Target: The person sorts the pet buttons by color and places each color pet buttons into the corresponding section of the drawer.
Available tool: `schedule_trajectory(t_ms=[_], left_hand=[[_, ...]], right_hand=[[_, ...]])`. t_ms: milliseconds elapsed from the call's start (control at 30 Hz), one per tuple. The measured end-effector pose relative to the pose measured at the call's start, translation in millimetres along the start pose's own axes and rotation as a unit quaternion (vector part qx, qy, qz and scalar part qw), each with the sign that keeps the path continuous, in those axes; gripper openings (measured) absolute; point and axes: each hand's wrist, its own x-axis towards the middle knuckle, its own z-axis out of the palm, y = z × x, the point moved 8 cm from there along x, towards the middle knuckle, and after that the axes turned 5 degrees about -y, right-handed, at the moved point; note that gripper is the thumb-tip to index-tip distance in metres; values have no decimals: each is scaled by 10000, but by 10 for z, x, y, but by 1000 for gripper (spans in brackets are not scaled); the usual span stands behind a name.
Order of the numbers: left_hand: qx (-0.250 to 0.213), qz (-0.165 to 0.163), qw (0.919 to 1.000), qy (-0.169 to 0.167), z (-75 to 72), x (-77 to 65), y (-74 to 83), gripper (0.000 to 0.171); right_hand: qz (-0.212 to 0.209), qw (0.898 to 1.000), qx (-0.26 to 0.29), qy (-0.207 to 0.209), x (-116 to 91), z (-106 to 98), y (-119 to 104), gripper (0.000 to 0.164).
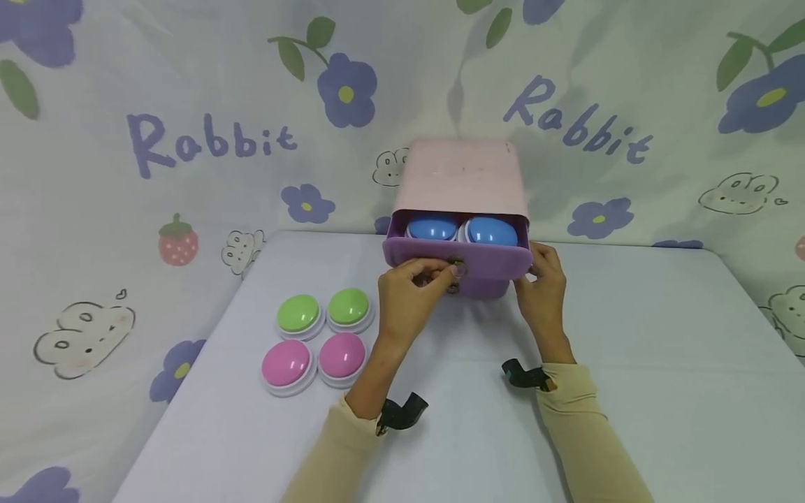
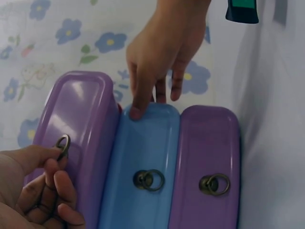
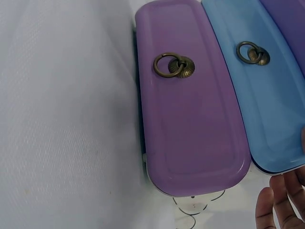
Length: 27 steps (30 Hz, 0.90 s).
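A small pink cabinet (image 1: 462,175) has its top purple drawer (image 1: 497,260) pulled out, showing two blue domed push lights or buttons (image 1: 492,230) with white bases inside. My left hand (image 1: 409,300) pinches that drawer's brass ring pull (image 2: 63,144) between thumb and finger. My right hand (image 1: 546,293) is at the cabinet's right side; in the left wrist view one fingertip touches the end of the blue middle drawer (image 2: 150,143), and other fingers extend loosely beside it. The lower purple drawer (image 3: 195,114) is closed, its ring pull hanging free.
To the left on the white table (image 1: 660,391) sit two green domed buttons (image 1: 298,313) behind two pink ones (image 1: 342,355). A printed cloth (image 1: 207,84) hangs behind the table. Each wrist wears a black camera mount (image 1: 402,412).
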Motion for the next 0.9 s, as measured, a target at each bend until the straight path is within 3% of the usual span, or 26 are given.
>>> schedule_trajectory(t_ms=[367, 633, 900], left_hand=[[-62, -126, 9999, -52, 28, 98, -64, 11], [-71, -88, 9999, -61, 63, 184, -116, 12], [-87, -2, 9999, -53, 99, 272, -154, 13]], right_hand=[[-101, 9999, 28, 4, -10, 10, 16, 34], [11, 9993, 366, 17, -4, 28, 26, 36], [32, 9993, 360, -8, -11, -5, -275, 29]])
